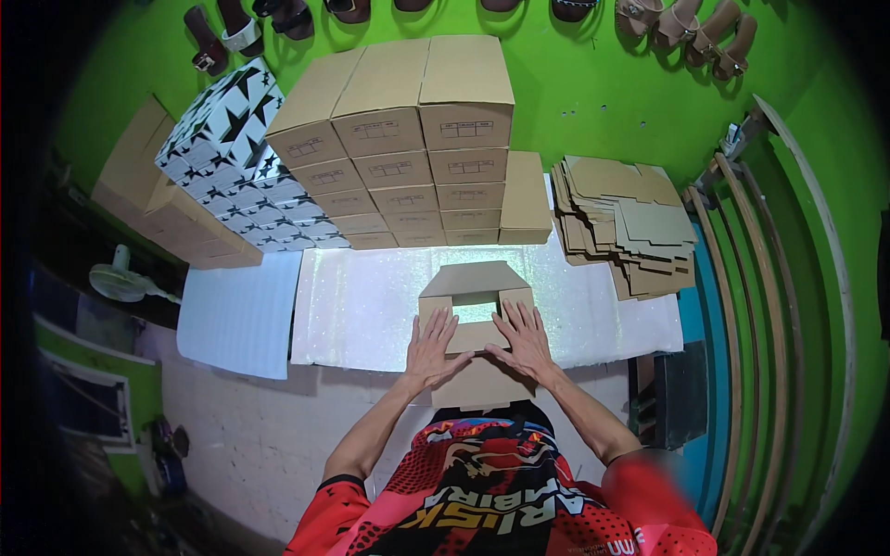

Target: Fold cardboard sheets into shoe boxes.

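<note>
A brown cardboard box (477, 276), partly folded, lies at the front edge of the white table. Its far flap stands out away from me, and a near flap hangs toward my body. Through a gap in its middle the shiny table covering shows. My left hand (432, 349) lies flat on the box's left side with fingers spread. On the right side my right hand (521, 342) rests the same way, fingers stretched out. Both thumbs point inward along the near panel, their tips close to each other.
Stacked brown boxes (385, 139) stand at the back of the table (362, 306). Star-patterned boxes (222, 139) are piled to their left. Flattened cardboard sheets (640, 222) lie at the right. A wooden rack (751, 306) runs beside the table. Sandals (681, 23) hang on the green wall.
</note>
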### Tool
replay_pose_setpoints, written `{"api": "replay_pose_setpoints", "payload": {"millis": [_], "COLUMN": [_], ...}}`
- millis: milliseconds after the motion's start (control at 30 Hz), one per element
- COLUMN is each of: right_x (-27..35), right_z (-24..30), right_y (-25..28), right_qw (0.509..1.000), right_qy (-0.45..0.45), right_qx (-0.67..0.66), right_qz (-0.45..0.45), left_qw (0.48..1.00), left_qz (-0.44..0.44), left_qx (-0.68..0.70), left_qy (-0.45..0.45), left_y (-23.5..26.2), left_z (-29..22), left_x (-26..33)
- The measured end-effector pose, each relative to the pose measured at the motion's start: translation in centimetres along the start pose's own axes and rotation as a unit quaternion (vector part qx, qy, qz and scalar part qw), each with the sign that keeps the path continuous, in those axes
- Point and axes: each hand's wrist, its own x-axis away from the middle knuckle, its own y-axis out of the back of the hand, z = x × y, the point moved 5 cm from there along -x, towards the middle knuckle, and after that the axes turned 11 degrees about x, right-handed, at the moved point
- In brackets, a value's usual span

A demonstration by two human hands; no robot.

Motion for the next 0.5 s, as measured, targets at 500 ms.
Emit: {"api": "replay_pose_setpoints", "payload": {"millis": [500], "right_x": [-0.7], "right_z": [0.6], "right_y": [0.3], "right_qw": [0.997], "right_qy": [-0.032], "right_qx": [-0.064], "right_qz": [-0.005], "left_qw": [0.998], "left_qz": [0.008], "left_qx": [0.014], "left_qy": [0.056], "left_y": [-1.2], "left_z": [0.3], "left_x": [-0.7]}}
